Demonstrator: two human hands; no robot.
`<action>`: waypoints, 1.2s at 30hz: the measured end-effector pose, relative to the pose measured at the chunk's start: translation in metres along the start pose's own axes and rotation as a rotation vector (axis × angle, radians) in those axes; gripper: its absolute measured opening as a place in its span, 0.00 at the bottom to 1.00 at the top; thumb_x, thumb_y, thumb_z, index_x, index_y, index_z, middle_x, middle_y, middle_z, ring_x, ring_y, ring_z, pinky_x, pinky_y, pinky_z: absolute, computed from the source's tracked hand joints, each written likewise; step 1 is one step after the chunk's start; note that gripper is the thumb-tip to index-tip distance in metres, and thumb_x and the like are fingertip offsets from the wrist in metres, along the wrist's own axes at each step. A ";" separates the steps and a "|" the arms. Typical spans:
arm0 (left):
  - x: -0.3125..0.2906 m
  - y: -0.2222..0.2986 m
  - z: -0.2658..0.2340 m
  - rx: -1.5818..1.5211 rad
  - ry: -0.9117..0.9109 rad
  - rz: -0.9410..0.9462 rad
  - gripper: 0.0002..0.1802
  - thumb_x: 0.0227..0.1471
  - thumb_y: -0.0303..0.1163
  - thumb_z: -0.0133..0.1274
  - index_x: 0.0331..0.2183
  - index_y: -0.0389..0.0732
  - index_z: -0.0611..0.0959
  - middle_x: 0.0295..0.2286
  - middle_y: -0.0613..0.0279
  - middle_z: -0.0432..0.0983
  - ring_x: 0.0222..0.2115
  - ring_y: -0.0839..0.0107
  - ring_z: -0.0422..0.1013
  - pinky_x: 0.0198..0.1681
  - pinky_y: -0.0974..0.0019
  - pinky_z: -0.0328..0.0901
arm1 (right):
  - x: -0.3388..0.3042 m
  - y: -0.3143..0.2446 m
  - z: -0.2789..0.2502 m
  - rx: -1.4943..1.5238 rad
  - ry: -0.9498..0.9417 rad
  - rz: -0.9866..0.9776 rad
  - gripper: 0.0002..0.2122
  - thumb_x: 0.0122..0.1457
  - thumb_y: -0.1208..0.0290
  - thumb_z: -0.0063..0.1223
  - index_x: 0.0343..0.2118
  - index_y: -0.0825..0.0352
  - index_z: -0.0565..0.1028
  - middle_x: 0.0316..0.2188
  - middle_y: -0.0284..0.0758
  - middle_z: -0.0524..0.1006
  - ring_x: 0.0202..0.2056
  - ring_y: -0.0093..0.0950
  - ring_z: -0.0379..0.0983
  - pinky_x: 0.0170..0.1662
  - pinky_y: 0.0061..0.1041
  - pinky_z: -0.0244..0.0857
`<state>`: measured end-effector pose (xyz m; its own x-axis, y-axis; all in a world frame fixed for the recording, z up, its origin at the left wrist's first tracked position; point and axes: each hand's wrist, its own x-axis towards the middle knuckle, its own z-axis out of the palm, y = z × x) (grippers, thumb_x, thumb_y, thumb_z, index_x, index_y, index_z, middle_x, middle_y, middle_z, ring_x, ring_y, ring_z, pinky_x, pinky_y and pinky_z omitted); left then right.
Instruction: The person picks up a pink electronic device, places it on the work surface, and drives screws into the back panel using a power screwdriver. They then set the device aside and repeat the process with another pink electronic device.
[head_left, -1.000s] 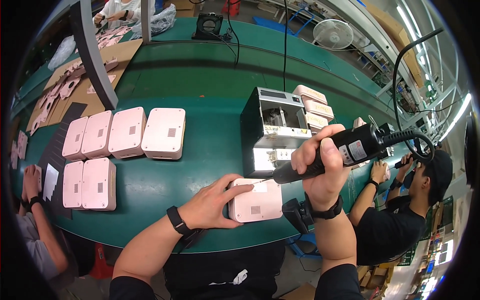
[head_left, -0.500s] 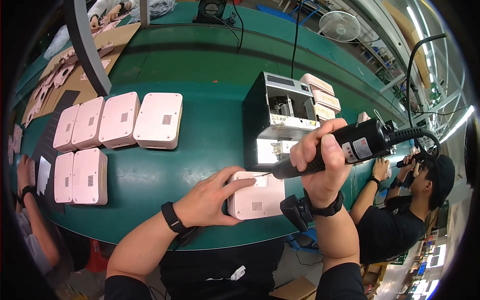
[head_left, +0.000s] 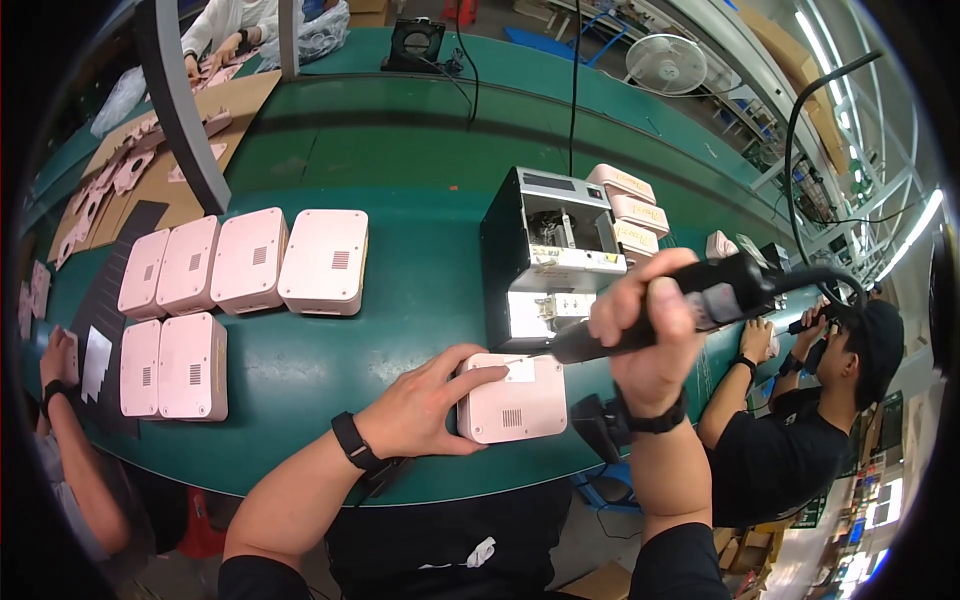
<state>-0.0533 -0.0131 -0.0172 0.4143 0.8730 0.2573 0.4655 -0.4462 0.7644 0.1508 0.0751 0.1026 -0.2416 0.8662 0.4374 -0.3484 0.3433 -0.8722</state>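
A pale pink plastic box with a slotted vent and a white label lies in front of me on the green table. My left hand grips its left side, thumb along the near edge and index finger reaching over the top to the label. In my right hand is a black electric screwdriver, wrapped by the fingers and slightly blurred. It is held tilted, its thin bit reaching over the far part of the box near the label. Whether the bit sits in a screw is too small to tell.
Several similar pink boxes stand in two rows at left. Beyond my right hand is a black-and-silver machine, with stacked pink pieces behind it. The screwdriver's cable hangs at right. A co-worker sits at right; another's arm shows at left.
The whole view has shifted a little. Both hands keep their grips on the box and screwdriver; the right hand and screwdriver now look blurred.
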 end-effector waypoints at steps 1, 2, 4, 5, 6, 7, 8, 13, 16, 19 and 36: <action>0.001 -0.001 -0.001 0.004 0.001 0.002 0.46 0.33 0.36 0.70 0.56 0.50 0.70 0.54 0.55 0.61 0.52 0.53 0.67 0.49 0.55 0.70 | 0.002 -0.005 -0.003 0.001 -0.001 -0.004 0.09 0.62 0.65 0.45 0.38 0.64 0.65 0.18 0.32 0.66 0.16 0.24 0.61 0.22 0.28 0.60; 0.002 -0.001 -0.002 0.009 -0.001 0.006 0.46 0.33 0.37 0.70 0.56 0.51 0.70 0.54 0.55 0.61 0.52 0.53 0.67 0.49 0.55 0.70 | 0.006 -0.013 -0.007 -0.030 0.022 -0.055 0.09 0.62 0.65 0.45 0.38 0.64 0.65 0.18 0.32 0.66 0.16 0.24 0.61 0.22 0.28 0.60; 0.003 0.000 -0.001 0.016 -0.007 0.013 0.45 0.33 0.37 0.70 0.57 0.52 0.71 0.55 0.55 0.61 0.52 0.53 0.67 0.50 0.55 0.70 | 0.011 -0.025 -0.013 -0.097 0.071 -0.152 0.08 0.63 0.65 0.45 0.38 0.64 0.66 0.18 0.32 0.66 0.16 0.24 0.61 0.23 0.27 0.60; 0.002 0.000 -0.001 0.018 -0.008 0.015 0.45 0.33 0.37 0.70 0.57 0.52 0.71 0.55 0.55 0.61 0.52 0.53 0.67 0.50 0.55 0.70 | 0.014 -0.025 -0.013 -0.097 0.072 -0.154 0.08 0.63 0.65 0.45 0.38 0.64 0.66 0.18 0.32 0.66 0.16 0.24 0.61 0.23 0.27 0.60; 0.001 0.000 0.000 0.031 -0.009 0.028 0.45 0.34 0.37 0.70 0.57 0.53 0.71 0.55 0.55 0.60 0.52 0.53 0.67 0.50 0.55 0.70 | 0.016 -0.023 -0.013 -0.100 0.085 -0.153 0.08 0.63 0.65 0.44 0.38 0.64 0.66 0.18 0.32 0.66 0.16 0.24 0.61 0.23 0.27 0.60; 0.000 0.001 0.001 0.044 -0.010 0.042 0.44 0.34 0.37 0.70 0.57 0.54 0.72 0.55 0.54 0.60 0.53 0.52 0.67 0.50 0.55 0.70 | 0.019 -0.020 -0.014 -0.103 0.098 -0.152 0.08 0.63 0.65 0.44 0.38 0.64 0.66 0.18 0.32 0.66 0.16 0.24 0.61 0.23 0.27 0.60; 0.000 0.001 0.001 0.058 -0.011 0.056 0.44 0.34 0.38 0.69 0.57 0.55 0.72 0.55 0.54 0.60 0.53 0.52 0.67 0.50 0.54 0.70 | 0.021 -0.018 -0.014 -0.105 0.110 -0.153 0.08 0.64 0.65 0.44 0.38 0.64 0.66 0.18 0.31 0.66 0.16 0.23 0.62 0.23 0.27 0.60; 0.000 0.001 0.001 0.054 -0.016 0.037 0.43 0.35 0.38 0.69 0.56 0.57 0.73 0.55 0.54 0.59 0.53 0.51 0.66 0.51 0.54 0.69 | 0.023 -0.014 -0.014 -0.144 0.111 -0.075 0.07 0.64 0.65 0.44 0.37 0.64 0.66 0.18 0.31 0.66 0.16 0.23 0.61 0.24 0.27 0.60; 0.000 0.002 0.001 0.032 0.002 0.034 0.41 0.36 0.40 0.70 0.55 0.57 0.75 0.55 0.54 0.61 0.51 0.52 0.68 0.50 0.55 0.70 | 0.010 -0.019 -0.002 -0.059 0.055 -0.044 0.08 0.64 0.65 0.44 0.38 0.64 0.65 0.18 0.32 0.66 0.15 0.23 0.61 0.23 0.27 0.60; 0.001 0.001 0.003 0.037 0.013 0.048 0.41 0.36 0.40 0.70 0.56 0.57 0.75 0.55 0.54 0.61 0.51 0.52 0.68 0.50 0.55 0.69 | 0.001 -0.021 0.026 0.025 0.004 -0.014 0.09 0.63 0.64 0.44 0.39 0.64 0.64 0.18 0.32 0.66 0.15 0.24 0.61 0.23 0.28 0.61; -0.003 -0.004 0.004 0.060 0.024 0.068 0.43 0.36 0.42 0.70 0.57 0.58 0.73 0.55 0.51 0.60 0.52 0.50 0.67 0.49 0.55 0.70 | 0.002 0.002 0.051 0.046 -0.154 0.073 0.11 0.62 0.63 0.44 0.41 0.64 0.63 0.17 0.33 0.65 0.15 0.24 0.62 0.23 0.28 0.61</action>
<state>-0.0535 -0.0146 -0.0231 0.4282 0.8444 0.3218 0.4829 -0.5148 0.7083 0.1035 0.0587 0.1131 -0.4020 0.8212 0.4050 -0.3651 0.2619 -0.8934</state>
